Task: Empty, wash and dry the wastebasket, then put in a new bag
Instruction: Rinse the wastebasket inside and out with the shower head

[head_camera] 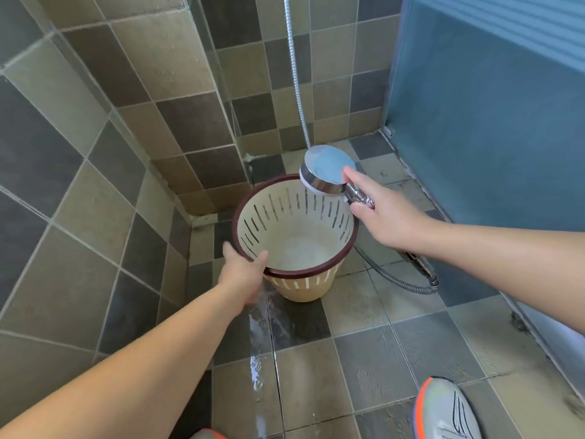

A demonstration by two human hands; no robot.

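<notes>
Wastebasket: cream plastic, round, tapered, slotted walls, dark red rim; tilted on wet tiled floor in shower corner; inside only water and foam at bottom. Left hand clamped on near rim, thumb inside. Right hand wrapped round chrome shower head handle, index finger on head, spray aimed into basket. Ribbed metal hose loops beside basket.
</notes>
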